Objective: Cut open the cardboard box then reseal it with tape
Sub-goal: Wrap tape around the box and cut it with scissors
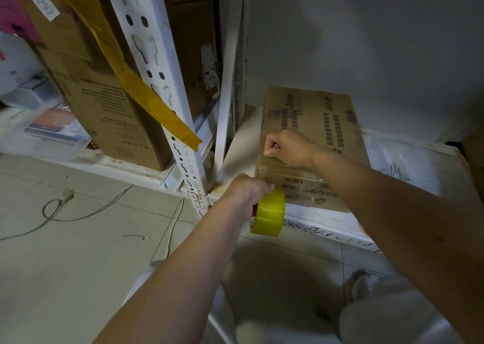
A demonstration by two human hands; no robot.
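Yellowish tape roll [269, 211] gripped in left hand [247, 190], fingers curled round it, at near edge of cardboard box [311, 134] on low white shelf [327, 219]. Right hand [286, 147], fist closed, pins clear strip to box top. Risk: slack or skewed pull wrinkles the strip; fist lifting lets it peel.
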